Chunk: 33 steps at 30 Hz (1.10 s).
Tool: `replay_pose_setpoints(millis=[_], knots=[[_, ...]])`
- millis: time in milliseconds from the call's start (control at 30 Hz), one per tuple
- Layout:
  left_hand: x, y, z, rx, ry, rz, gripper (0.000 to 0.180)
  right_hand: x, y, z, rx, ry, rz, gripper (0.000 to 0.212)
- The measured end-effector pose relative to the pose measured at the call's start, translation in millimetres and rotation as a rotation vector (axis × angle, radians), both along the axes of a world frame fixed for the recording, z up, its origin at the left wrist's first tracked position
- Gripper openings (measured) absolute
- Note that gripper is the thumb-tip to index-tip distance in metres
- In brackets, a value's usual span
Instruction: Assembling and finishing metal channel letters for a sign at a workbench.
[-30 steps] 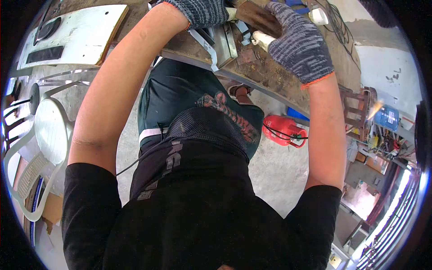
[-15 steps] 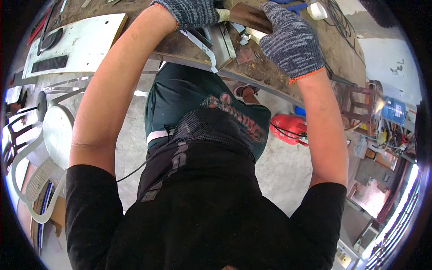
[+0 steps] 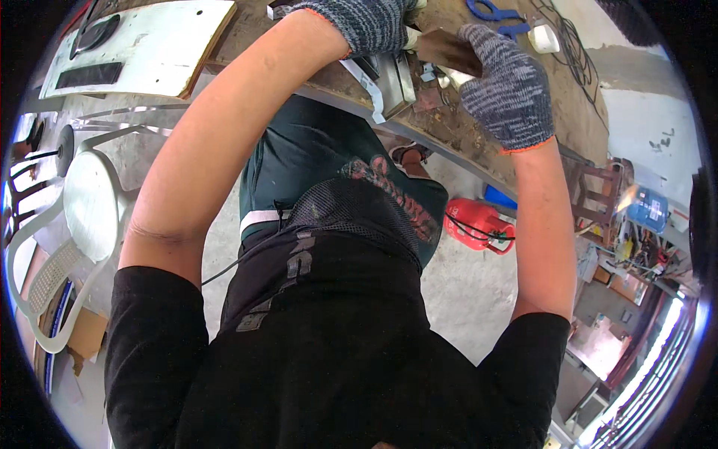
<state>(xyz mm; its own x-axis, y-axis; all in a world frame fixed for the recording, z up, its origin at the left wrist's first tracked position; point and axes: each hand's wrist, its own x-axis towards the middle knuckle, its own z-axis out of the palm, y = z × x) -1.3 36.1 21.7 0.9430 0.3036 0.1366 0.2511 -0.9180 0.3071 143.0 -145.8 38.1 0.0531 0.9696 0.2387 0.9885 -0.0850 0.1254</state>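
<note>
Both my hands wear grey knit gloves with orange cuffs and cream-coated fingers, at the workbench's top edge of the view. My right hand (image 3: 510, 93) is closed on a flat brown metal plate (image 3: 443, 49), its thumb below and its fingers at the plate's right end. Beside the plate's left end is my left hand (image 3: 366, 28), its fingers curled and partly cut off by the picture's edge. What it grips is hidden. Just under the hands lie a metal channel piece (image 3: 394, 81) and a thin bent metal strip (image 3: 372, 97).
Small scraps lie on the brown workbench (image 3: 486, 138). Near my right hand are a blue-handled tool (image 3: 493, 12), a white cup-like roll (image 3: 544, 39) and black cable (image 3: 574, 52). A white board (image 3: 149, 52) lies left. On the floor stand a red tank (image 3: 479, 224) and white chair (image 3: 90, 202).
The whole view has shifted, so the bench and hands appear further right and lower. The plate stays in my right hand and looks motion-blurred now.
</note>
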Motion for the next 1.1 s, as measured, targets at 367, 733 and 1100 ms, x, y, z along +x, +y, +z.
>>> replay_pose_setpoints(millis=[367,733,1100], knots=[[0,7,1,-0.020,0.012,-0.070,0.033,-10,6,3,-0.038,-0.025,-0.166,0.062],[2,15,0,-0.147,0.023,-0.091,0.030,-7,5,-6,0.009,0.008,-0.186,0.063],[1,16,-2,-0.211,-0.019,-0.098,0.027,-7,8,-13,0.046,-0.048,-0.234,0.070]])
